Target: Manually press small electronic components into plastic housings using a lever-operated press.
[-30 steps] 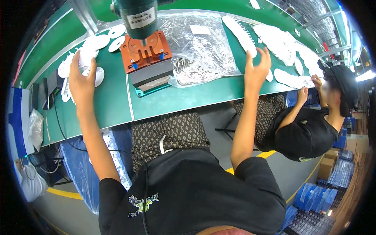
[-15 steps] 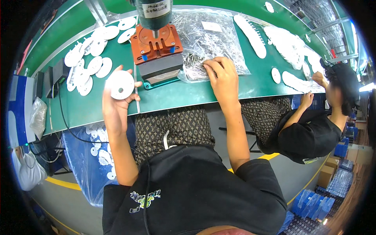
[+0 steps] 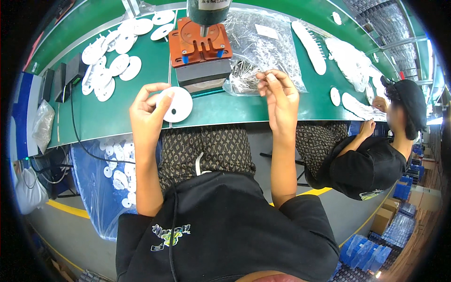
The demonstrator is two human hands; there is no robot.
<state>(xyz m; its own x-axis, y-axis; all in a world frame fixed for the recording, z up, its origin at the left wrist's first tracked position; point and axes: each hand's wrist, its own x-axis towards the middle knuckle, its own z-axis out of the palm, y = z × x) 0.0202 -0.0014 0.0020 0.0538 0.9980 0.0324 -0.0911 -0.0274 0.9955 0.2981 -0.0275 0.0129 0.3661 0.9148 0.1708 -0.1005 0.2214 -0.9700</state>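
My left hand (image 3: 151, 107) grips a white round disc (image 3: 180, 106) by its left side, thumb on top and fingers behind. A small dark hole shows in the disc's lower left part. My right hand (image 3: 281, 96) is raised at the near edge of a clear plastic bag (image 3: 282, 51), thumb and fingers pinched together. What the pinch holds, if anything, is too small to make out. Loose thin metal pins (image 3: 245, 74) lie in the bag beside my right fingertips. Between my hands and farther back stands an orange fixture (image 3: 199, 42) on a dark block, beneath a cylindrical machine head (image 3: 209, 10).
White discs (image 3: 123, 63) are piled at the back left, some with pins standing up. A long row of stacked discs (image 3: 310, 47) lies right of the bag. A black cable (image 3: 75, 122) hangs over the left table edge. A co-worker (image 3: 371, 160) sits at the right.
My left hand has turned the disc and moved it right and slightly nearer the fixture. My right hand has lifted off the pins in the bag, turned, and closed into a pinch.
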